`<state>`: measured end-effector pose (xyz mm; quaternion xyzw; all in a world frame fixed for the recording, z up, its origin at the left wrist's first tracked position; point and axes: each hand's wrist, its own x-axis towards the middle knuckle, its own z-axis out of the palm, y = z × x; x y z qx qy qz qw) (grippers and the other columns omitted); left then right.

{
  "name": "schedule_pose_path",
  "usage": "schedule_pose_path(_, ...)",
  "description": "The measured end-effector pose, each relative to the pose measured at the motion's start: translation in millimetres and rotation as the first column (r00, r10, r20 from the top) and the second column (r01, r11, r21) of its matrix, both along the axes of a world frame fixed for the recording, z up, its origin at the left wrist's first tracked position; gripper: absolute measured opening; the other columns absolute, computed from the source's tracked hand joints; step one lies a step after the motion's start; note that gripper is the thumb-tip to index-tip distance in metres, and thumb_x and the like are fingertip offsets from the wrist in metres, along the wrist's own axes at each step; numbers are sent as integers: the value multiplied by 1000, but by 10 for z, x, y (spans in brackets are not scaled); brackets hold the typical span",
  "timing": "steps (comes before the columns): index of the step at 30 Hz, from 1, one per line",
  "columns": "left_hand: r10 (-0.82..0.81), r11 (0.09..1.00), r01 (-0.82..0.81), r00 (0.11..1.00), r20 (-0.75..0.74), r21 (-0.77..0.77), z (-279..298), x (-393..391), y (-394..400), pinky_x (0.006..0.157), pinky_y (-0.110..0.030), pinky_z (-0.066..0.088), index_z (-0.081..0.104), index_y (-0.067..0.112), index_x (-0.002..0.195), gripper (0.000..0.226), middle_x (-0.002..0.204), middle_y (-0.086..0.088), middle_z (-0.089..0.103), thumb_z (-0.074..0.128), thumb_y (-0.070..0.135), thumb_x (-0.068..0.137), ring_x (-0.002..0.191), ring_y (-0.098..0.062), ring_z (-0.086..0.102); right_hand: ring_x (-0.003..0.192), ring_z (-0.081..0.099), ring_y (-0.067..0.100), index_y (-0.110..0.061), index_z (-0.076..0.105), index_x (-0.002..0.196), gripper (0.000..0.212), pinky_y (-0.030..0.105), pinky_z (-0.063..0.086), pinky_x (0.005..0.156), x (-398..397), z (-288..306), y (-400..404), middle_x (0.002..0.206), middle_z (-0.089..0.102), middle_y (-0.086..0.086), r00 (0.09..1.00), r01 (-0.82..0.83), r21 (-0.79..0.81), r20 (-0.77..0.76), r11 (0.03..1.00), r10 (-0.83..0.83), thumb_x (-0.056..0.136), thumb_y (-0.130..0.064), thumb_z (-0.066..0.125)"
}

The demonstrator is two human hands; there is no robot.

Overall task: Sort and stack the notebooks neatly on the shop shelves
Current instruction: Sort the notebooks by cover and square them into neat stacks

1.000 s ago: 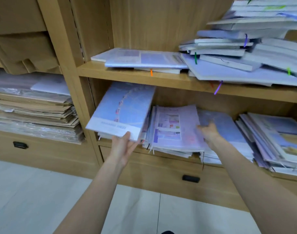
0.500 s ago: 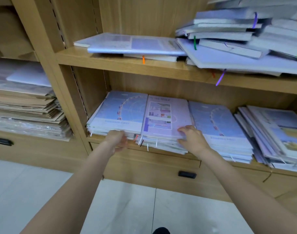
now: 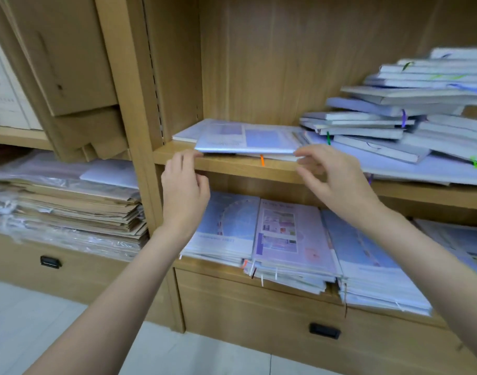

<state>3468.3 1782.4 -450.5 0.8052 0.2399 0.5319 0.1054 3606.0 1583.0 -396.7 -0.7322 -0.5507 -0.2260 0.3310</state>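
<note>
A lavender plastic-wrapped notebook (image 3: 248,138) lies flat on top of a few others at the left of the upper shelf (image 3: 232,167). My left hand (image 3: 184,185) is raised to its front left corner, fingers loosely curled at the shelf edge. At the notebook's front right corner is my right hand (image 3: 332,177), thumb and fingers spread. Neither hand visibly grips the notebook. On the lower shelf sit three neat stacks: a blue one (image 3: 232,223), a pink one (image 3: 286,234) and another blue one (image 3: 367,255).
A messy, tilted pile of notebooks (image 3: 394,125) fills the right of the upper shelf. The left bay holds stacked brown paper goods in plastic (image 3: 69,207) and cardboard (image 3: 69,63) above. Drawers with black handles (image 3: 325,330) run below, over a pale tiled floor.
Both hands have left the lower-shelf stacks, which now lie squared side by side, and risen to the front corners of the notebook on the upper shelf. The view has tilted up.
</note>
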Motion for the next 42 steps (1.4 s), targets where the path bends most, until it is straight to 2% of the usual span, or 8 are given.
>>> schedule_pose_path(7, 26, 1000, -21, 940, -341, 18, -70, -96, 234, 113, -32, 17, 54, 9, 123, 42, 143, -2, 40, 50, 2, 82, 126, -19, 42, 125, 43, 31, -2, 48, 124, 57, 35, 33, 98, 119, 276, 956, 136, 45, 17, 986, 163, -547, 50, 821, -162, 87, -43, 60)
schedule_pose_path(13, -217, 910, 171, 973, -83, -378, 25, -76, 135, 105, -29, 34, 46, 10, 134, 45, 139, -1, 41, 54, 14, 90, 128, -19, 41, 101, 58, 28, -17, 60, 116, 33, 33, 44, 77, -125, 148, 967, 107, 66, 8, 895, 425, -320, 292, 847, -338, 89, -36, 56)
schedule_pose_path(16, -304, 427, 570, 822, 482, -703, 198, -74, -98, 94, -28, 42, 56, 24, 117, 26, 118, 4, 57, 57, 22, 91, 115, -17, 54, 98, 59, 27, -23, 62, 115, 28, 34, 45, 76, -325, 100, 955, 105, 68, 4, 907, 378, -237, 287, 895, -307, 91, -30, 49)
schedule_pose_path(19, -97, 25, 820, 571, 815, -572, 318, -120, -200, 84, -34, 52, 46, 16, 129, 36, 121, -10, 61, 51, 10, 94, 105, -26, 62, 104, 60, 20, -27, 63, 118, 32, 32, 46, 87, -457, 178, 837, 112, 68, -3, 985, 129, -308, 152, 943, -85, 88, -37, 58)
schedule_pose_path(23, -110, 125, 854, 518, 848, -505, 418, -447, -134, 77, -34, 57, 47, 11, 126, 34, 114, -8, 65, 44, 1, 94, 93, -21, 68, 97, 62, 8, -6, 64, 116, 35, 18, 48, 91, -445, 330, 520, 115, 66, 7, 881, -260, -92, -431, 961, 197, 82, -13, 70)
schedule_pose_path(28, -107, 317, 845, 483, 869, -431, 505, -883, -93, 73, -24, 56, 55, 22, 111, 18, 97, 7, 71, 43, 16, 98, 82, -8, 68, 128, 38, 3, -16, 27, 145, 89, 17, 32, 100, -396, 212, 263, 142, 40, -1, 890, -201, -243, -449, 949, 74, 73, -35, 75)
schedule_pose_path(38, 257, 53, 876, 451, 855, -479, 4, -1377, -12, 85, -38, 46, 53, 19, 124, 36, 121, -2, 61, 27, 34, 101, 109, -19, 59, 135, 17, 9, -31, 8, 148, 114, 25, 18, 108, -1040, -91, 428, 148, 19, -4, 942, -219, -125, -286, 968, 177, 61, -56, 77)
schedule_pose_path(42, 256, -66, 677, 721, 644, -733, -377, -1432, 35, 85, -32, 43, 42, 9, 136, 39, 128, -9, 53, 24, 19, 102, 116, -23, 52, 67, 65, 16, -16, 48, 132, 59, 22, 50, 53, -968, -301, 405, 103, 66, 4, 691, -321, -156, -713, 934, 118, 79, -22, 74)
